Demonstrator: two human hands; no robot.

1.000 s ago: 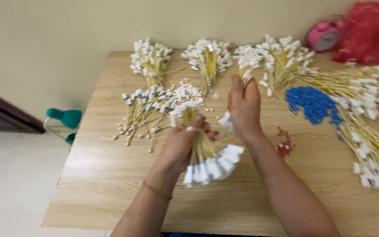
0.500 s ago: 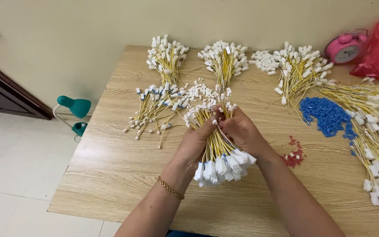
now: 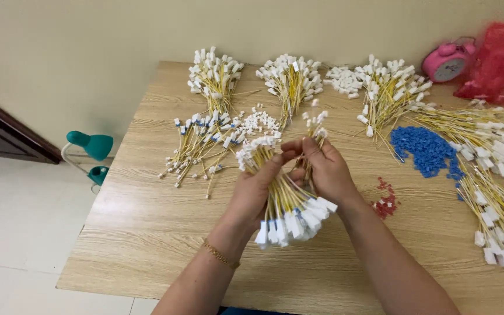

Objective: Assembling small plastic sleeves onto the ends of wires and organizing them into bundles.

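Note:
My left hand (image 3: 251, 193) grips a thick bundle of yellow wires with white connectors (image 3: 283, 205) around its middle, above the wooden table (image 3: 147, 221). The bundle fans out toward me, white and blue-marked plugs at its lower end. My right hand (image 3: 326, 172) rests against the bundle's right side and pinches a few loose wires (image 3: 315, 123) that stick up with white plugs at their tips. Both hands touch each other at the fingertips.
More wire bundles lie at the back (image 3: 214, 79), (image 3: 291, 79), (image 3: 389, 87) and along the right (image 3: 491, 175). A loose batch (image 3: 202, 137) lies left, with a blue piece pile (image 3: 424, 149), red bits (image 3: 385, 201), pink alarm clock (image 3: 447, 58), red bag (image 3: 500, 61), teal lamp (image 3: 91, 146).
My right hand came back from reaching forward and joined the left at the bundle, now holding a few wires beside it. The view shifted slightly.

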